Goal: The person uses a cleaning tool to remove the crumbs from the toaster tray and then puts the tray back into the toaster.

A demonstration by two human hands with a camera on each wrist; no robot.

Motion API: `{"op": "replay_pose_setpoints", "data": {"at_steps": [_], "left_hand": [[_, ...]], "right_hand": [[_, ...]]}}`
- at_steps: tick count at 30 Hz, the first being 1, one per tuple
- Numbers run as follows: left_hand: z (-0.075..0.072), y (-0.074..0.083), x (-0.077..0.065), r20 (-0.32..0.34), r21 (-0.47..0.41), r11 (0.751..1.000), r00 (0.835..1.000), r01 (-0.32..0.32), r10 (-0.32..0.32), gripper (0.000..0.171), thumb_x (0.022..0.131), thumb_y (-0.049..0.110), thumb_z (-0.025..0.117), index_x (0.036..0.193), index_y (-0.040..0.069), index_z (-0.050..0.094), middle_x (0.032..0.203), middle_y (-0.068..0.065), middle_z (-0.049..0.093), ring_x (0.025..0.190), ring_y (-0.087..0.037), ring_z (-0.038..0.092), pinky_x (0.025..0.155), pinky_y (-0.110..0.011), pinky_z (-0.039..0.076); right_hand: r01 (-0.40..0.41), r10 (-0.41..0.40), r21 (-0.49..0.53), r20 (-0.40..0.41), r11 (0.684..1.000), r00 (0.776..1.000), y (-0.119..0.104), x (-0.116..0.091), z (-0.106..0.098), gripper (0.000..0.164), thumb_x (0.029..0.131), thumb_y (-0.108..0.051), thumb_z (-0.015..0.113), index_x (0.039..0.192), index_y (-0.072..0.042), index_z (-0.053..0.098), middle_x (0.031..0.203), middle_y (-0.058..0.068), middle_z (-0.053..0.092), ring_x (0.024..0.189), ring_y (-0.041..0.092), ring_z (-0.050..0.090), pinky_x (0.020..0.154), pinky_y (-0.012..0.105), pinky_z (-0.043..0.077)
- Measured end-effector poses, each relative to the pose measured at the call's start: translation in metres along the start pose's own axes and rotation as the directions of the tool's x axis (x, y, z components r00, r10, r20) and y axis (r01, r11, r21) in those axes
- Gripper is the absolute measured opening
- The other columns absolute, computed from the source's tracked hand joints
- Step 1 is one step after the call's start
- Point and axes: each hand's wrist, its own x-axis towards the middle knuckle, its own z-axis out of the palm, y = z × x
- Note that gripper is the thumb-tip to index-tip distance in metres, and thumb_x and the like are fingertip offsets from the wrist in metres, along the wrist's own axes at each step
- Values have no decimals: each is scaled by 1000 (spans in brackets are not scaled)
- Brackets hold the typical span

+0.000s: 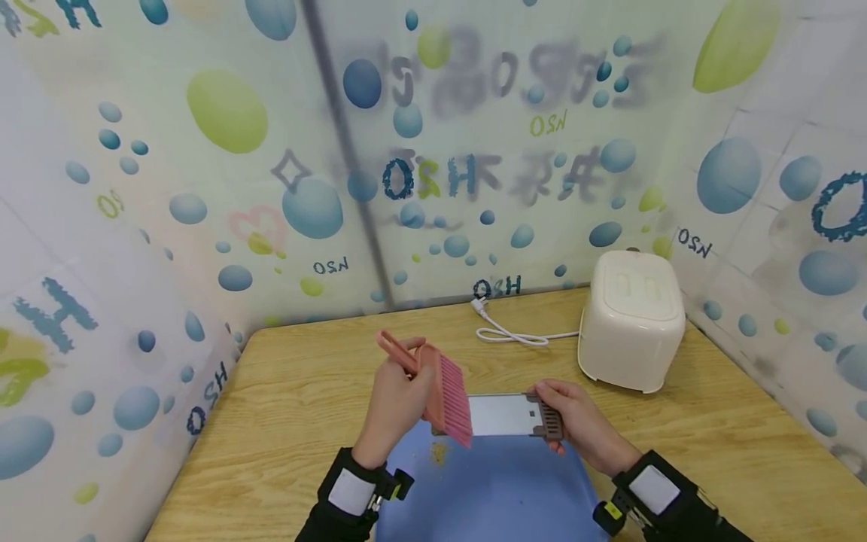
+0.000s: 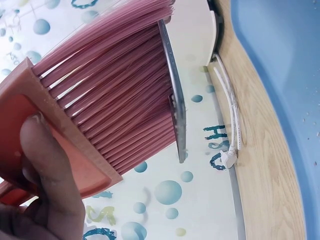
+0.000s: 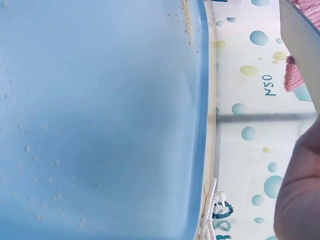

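Note:
My left hand [image 1: 398, 391] grips a pink brush [image 1: 443, 388], the thumb laid on its head near the base of the bristles. In the left wrist view, the bristles [image 2: 125, 95] meet the face of a thin metal crumb tray [image 2: 176, 107]. By its brown slotted end, my right hand [image 1: 588, 423] holds that crumb tray [image 1: 501, 415] above a blue tray [image 1: 501, 489]. The brush covers the crumb tray's left part in the head view. A small heap of yellowish crumbs [image 1: 439, 452] lies in the blue tray near its far left edge.
A cream toaster [image 1: 633, 324] stands at the back right of the wooden table [image 1: 298, 421]. Its white cord and plug [image 1: 515, 336] lie to its left. Patterned curtains [image 1: 433, 248] rise behind and beside the table. More crumbs [image 3: 42, 200] are scattered over the blue tray.

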Motion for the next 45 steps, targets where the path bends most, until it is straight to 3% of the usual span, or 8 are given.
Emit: {"op": "replay_pose_setpoints", "data": {"at_steps": [11,21,29,38,45], "left_hand": [[-3,1,-1,-6,13,1000,1000,1,-1,43,95,7,55,137,-1,57,88,-15,70,52,-15,59,41,-25,45],[-12,0,2,-52,41,999,999,-2,5,42,92,7,55,133,-1,60,87,-14,69,56,-15,60,44,-27,46],[-16,-1,4,-43,56,998,999,-8,11,42,93,7,56,133,-1,60,82,-14,68,51,-17,58,41,-27,45],[-20,-4,5,-84,83,997,996,0,7,40,94,9,58,132,-1,61,82,-15,67,57,-17,61,44,-27,47],[-25,-2,6,-93,76,997,996,18,-11,39,95,9,58,133,0,62,86,-16,70,54,-17,59,42,-25,42]], "right_hand": [[4,-5,7,13,1000,1000,2,0,-3,45,111,-34,40,127,5,53,92,11,57,53,11,56,46,24,49],[3,-3,6,6,1000,1000,1,0,-4,46,111,-34,40,129,7,51,91,10,56,52,11,55,46,23,49],[2,-2,-5,-2,1000,1000,0,1,-4,49,110,-34,41,132,10,49,90,10,55,51,11,55,47,23,49],[11,-11,-5,3,1000,1000,0,0,-4,47,111,-33,39,130,8,50,89,9,55,52,11,55,46,23,48],[6,-6,-11,2,1000,1000,-1,-1,-3,49,111,-33,38,132,10,47,90,10,55,52,11,54,46,24,48]]}}
